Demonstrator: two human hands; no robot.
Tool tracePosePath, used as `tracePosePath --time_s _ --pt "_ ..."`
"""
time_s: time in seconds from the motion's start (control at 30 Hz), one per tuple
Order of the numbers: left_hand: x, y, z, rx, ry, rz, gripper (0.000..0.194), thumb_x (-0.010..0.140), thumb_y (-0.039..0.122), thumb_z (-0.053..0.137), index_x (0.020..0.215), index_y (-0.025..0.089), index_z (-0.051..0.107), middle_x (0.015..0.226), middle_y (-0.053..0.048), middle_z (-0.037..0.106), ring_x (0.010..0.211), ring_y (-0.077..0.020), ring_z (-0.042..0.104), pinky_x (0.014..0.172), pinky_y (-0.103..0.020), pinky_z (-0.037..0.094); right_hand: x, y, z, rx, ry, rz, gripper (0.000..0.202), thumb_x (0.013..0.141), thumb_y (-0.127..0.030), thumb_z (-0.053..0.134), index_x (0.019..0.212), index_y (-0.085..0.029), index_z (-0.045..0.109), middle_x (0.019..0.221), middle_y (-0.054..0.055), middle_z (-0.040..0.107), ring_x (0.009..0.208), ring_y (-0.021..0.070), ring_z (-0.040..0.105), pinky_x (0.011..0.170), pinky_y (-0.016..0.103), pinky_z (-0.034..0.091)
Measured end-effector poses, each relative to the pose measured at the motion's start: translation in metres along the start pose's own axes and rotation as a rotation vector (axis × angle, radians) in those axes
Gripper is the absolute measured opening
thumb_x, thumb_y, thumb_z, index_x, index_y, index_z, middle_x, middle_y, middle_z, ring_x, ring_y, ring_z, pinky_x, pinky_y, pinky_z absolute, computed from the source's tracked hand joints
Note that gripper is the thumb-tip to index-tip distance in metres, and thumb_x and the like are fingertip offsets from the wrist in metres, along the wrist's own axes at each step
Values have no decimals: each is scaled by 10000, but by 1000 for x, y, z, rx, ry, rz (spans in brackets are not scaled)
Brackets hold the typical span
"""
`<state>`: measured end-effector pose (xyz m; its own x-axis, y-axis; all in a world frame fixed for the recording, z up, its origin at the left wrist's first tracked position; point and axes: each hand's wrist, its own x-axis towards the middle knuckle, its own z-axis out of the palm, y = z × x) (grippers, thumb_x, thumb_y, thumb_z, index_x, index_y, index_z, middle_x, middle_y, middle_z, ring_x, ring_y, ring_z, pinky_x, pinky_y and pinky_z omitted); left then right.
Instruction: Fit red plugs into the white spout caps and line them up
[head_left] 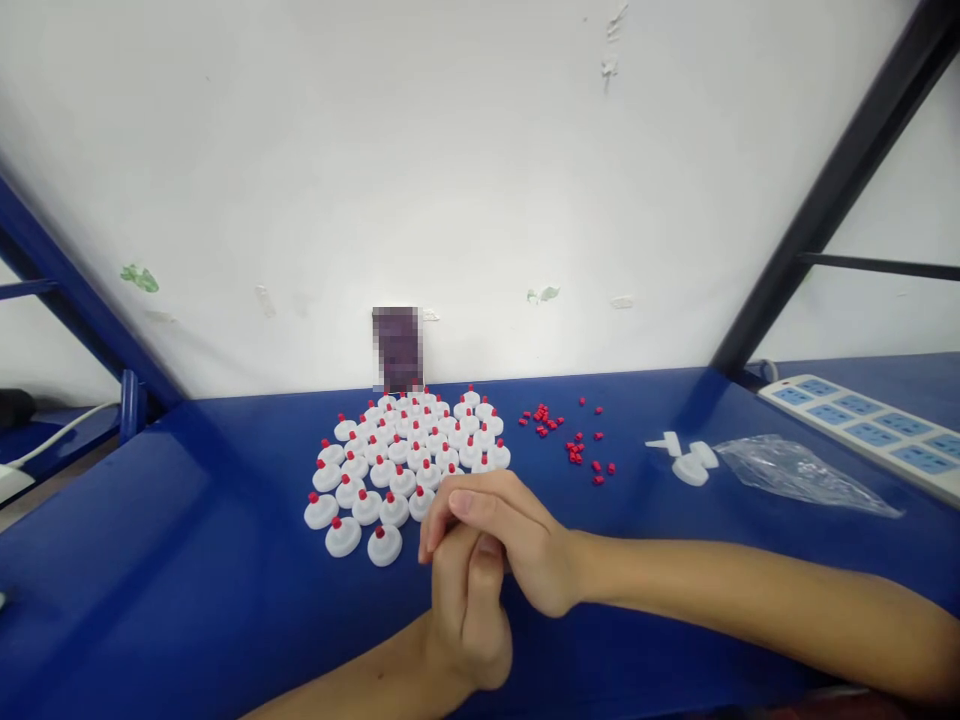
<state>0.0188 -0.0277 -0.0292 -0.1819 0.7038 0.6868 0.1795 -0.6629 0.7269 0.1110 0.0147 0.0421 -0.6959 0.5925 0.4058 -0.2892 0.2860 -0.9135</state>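
My left hand (472,605) is closed, with its fingers curled in. Over the top of it lies my right hand (514,530), its fingers wrapped round the left hand's fingers and its thumb stretched along them. Whether anything sits inside the left hand is hidden. Just beyond the hands, many white round plastic caps (343,537) with small red tips (337,523) stand upright in a packed group. To the right of them, loose small red caps (576,457) lie scattered.
The blue table (187,600) meets a white wall (480,180). White plastic pieces (690,470) and a clear plastic bag (795,475) lie on the right, near a power strip (870,430). A pixelated dark rectangle (398,348) shows against the wall. Metal posts (817,200) stand at both sides.
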Motion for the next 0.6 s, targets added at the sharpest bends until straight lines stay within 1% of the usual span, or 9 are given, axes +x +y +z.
tracePosePath --time_s 0.07,0.13,0.17,0.23,0.3,0.37,0.43,0.5,0.6 --pt "9 2 0 -39 -76 -55 315 999 358 382 898 180 622 817 -49 628 706 -184 571 561 -289 449 0 -7 -14 -140 -32 6 294 979 -318 385 990 -142 619 957 78 642 884 174 595 818 324 477" --pt "19 4 0 -62 -163 -166 369 1012 403 341 829 180 570 756 -36 574 681 -177 520 584 -294 425 -4 -14 -31 -352 19 -21 254 970 -315 425 1120 -163 563 1058 77 605 928 169 560 833 319 456" --pt "22 5 1 -77 -173 -200 397 1016 431 319 777 187 522 709 -17 521 647 -163 472 579 -287 396 -8 -17 -39 -469 80 -60 235 962 -331 445 1091 -164 548 1017 67 592 898 165 543 804 308 448" --pt "27 7 2 -94 -148 -260 421 1021 466 279 744 197 446 665 11 425 613 -146 388 570 -277 339 -19 -21 -51 -682 109 -105 218 956 -365 470 874 -170 523 811 11 531 724 134 478 682 267 406" --pt "27 8 4 -115 -178 -289 408 1025 471 268 767 200 429 676 17 398 622 -143 364 581 -275 322 -30 -24 -57 -821 13 -73 250 962 -350 481 779 -180 476 700 -30 465 619 106 409 594 238 340" --pt "26 10 6 -127 -277 -303 382 1033 453 266 813 199 449 718 10 423 653 -144 383 614 -279 341 -38 -26 -59 -896 -95 -55 252 985 -302 445 764 -182 460 678 -39 452 592 95 388 574 228 309" --pt "26 10 5 -111 -359 -299 351 1039 434 255 896 202 475 778 -3 456 700 -153 409 660 -290 363 -41 -27 -62 -940 -132 -59 263 1003 -268 398 760 -182 451 681 -37 456 589 92 388 577 225 304" --pt "28 8 2 -50 -323 -247 313 1037 427 260 1030 212 487 886 -25 488 787 -173 437 722 -309 375 -40 -27 -70 -991 -107 -36 294 1010 -272 383 734 -184 436 651 -41 442 567 91 374 568 227 292" --pt "33 5 -7 12 -134 -39 292 1015 436 308 1115 223 480 1029 -53 466 910 -204 431 809 -342 366 -35 -22 -86 -1136 -119 88 336 1009 -272 378 690 -181 435 594 -40 441 525 92 370 553 242 264"
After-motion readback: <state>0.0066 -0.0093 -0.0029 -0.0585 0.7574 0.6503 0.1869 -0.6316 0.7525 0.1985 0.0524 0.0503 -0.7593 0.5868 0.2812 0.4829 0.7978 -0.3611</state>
